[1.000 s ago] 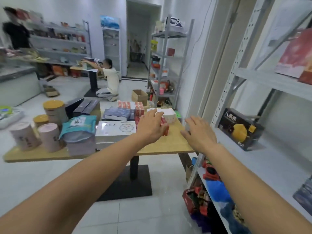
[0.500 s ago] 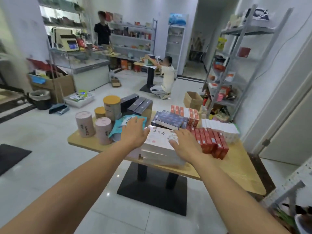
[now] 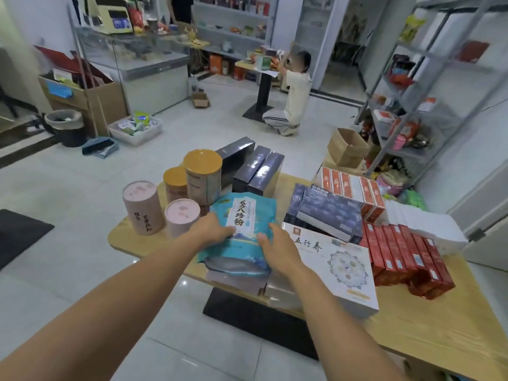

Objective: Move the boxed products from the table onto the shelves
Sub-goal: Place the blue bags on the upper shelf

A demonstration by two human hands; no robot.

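Your left hand (image 3: 213, 229) has its fingers (image 3: 226, 232) curled onto the left edge of the teal pouch (image 3: 242, 235), and your right hand (image 3: 277, 248) presses spread fingers (image 3: 262, 239) against the pouch's right edge; whether either grip has closed underneath, you cannot tell. The teal pouch lies flat on top of a stack of grey packs (image 3: 236, 279) at the near edge of the table (image 3: 428, 331), and the stack juts slightly past that edge, with open floor on your side of it. The pouch is glossy teal with a white label strip of dark characters down its middle and a darker band at its near end. Touching the pouch's right side lies a wide white box (image 3: 338, 268), flat, with your right wrist over its near corner. Just left of the pouch stand two pink canisters (image 3: 144, 207), and behind it two gold-lidded tins (image 3: 203, 177) and dark upright boxes (image 3: 258, 171). Beyond the white box, right of the pouch, sit a stack of navy boxes (image 3: 330, 213) and rows of red boxes (image 3: 406, 257). Far right of the pouch stands a metal shelf unit (image 3: 428, 86).
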